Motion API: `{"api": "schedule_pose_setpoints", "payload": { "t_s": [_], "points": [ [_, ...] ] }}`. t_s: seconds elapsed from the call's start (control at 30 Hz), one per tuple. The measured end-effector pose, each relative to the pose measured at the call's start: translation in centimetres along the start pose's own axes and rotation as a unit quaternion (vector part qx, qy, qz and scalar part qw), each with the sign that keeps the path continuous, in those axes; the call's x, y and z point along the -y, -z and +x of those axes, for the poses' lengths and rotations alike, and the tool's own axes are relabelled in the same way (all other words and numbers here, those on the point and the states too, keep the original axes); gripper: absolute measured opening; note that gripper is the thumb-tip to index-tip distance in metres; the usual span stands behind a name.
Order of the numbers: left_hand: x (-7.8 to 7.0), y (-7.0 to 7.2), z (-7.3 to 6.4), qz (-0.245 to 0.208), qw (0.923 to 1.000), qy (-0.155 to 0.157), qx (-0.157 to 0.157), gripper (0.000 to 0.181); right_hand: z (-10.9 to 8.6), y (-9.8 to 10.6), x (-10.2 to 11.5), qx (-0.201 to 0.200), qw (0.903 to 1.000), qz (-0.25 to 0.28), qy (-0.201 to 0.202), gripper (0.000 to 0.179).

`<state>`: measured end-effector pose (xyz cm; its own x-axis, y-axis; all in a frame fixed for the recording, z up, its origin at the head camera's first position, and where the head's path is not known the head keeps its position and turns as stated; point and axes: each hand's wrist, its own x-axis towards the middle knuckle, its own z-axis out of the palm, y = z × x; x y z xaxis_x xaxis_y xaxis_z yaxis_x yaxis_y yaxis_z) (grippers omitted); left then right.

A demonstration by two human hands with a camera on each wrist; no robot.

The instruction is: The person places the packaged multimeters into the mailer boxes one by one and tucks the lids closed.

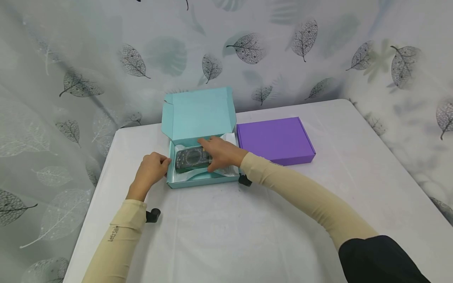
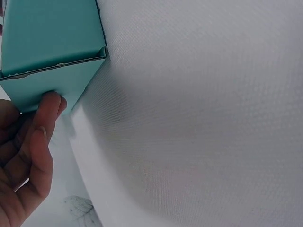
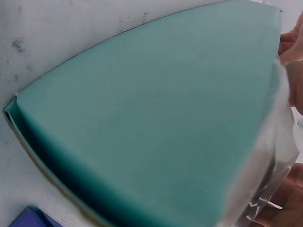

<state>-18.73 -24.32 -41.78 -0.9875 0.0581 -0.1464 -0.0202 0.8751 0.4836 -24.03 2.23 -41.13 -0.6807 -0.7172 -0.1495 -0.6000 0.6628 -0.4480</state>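
A teal cardboard box (image 1: 203,181) stands with its lid raised at the back. Inside lies a dark multimeter (image 1: 191,158) with a round dial, in clear plastic wrapping. My right hand (image 1: 223,152) reaches over the box and grips the multimeter's right end, thumb at the near side and fingers at the far side. My left hand (image 1: 153,167) holds the box's left wall. Its curled fingers (image 2: 47,111) touch the outside of that wall in the left wrist view. The right wrist view is mostly filled by the teal lid (image 3: 156,104).
A closed purple box (image 1: 276,139) lies right beside the teal box. Both are on a table with a white cover (image 1: 226,236). Leaf-patterned curtains (image 1: 247,47) hang behind the table and at its sides.
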Motion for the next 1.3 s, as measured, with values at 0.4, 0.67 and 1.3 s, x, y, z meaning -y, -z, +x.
{"api": "schedule_pose_setpoints", "payload": {
  "t_s": [0.4, 0.67, 1.3],
  "points": [
    [0.1, 0.0, 0.0, -0.004, 1.0, 0.0, -0.001, 0.032, 0.5, -0.2, -0.1, 0.01, 0.9999, -0.003, -0.006, 0.104],
    [0.3, 0.0, 0.1, -0.006, 1.0, -0.001, -0.001, 0.032, 0.6, -0.6, -0.5, 0.023, 0.9996, 0.007, -0.013, 0.1],
    [0.3, -0.1, 0.1, -0.005, 1.0, 0.005, -0.002, 0.033, 0.7, -1.4, -1.0, 0.027, 0.9994, 0.016, -0.016, 0.101]
  ]
}}
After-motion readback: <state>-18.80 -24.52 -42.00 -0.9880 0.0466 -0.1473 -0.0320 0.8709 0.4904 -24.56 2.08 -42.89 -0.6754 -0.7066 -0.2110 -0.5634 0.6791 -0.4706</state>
